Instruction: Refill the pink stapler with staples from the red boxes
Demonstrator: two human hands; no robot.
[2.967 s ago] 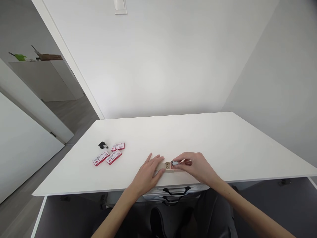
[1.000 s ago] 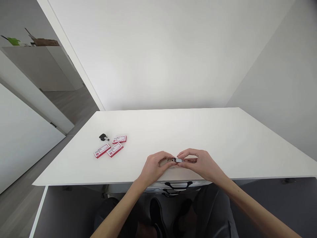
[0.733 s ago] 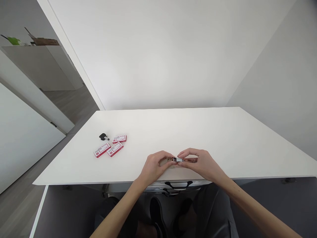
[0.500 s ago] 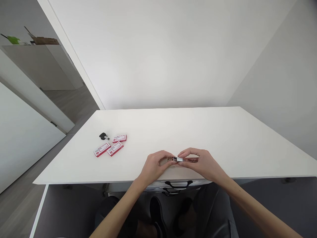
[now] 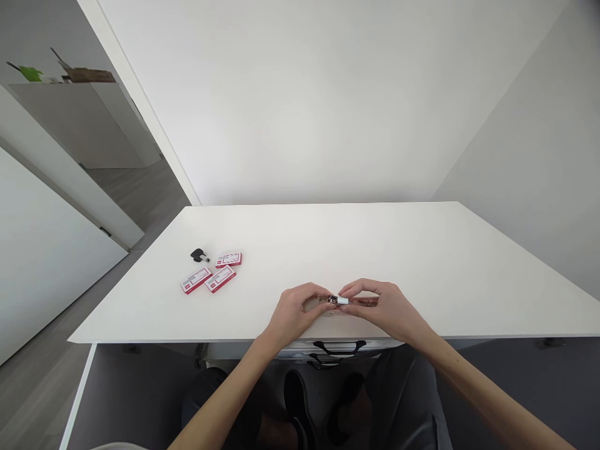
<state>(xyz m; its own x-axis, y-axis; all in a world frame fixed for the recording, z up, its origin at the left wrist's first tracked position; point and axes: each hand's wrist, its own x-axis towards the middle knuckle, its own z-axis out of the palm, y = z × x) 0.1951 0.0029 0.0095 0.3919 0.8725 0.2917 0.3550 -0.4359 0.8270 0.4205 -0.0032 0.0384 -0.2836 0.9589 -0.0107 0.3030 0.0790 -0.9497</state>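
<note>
Hands meet at near edge of white table (image 5: 435,262): left hand (image 5: 291,312) and right hand (image 5: 391,309) each pinch one end of small pink-and-silver item (image 5: 349,301), with red boxes (image 5: 212,275) well apart to their left.

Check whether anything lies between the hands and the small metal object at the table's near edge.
Nothing visible does. The left hand and right hand both pinch the small metal object directly. The red-and-white boxes and black item lie well off to the left on the table.
</note>
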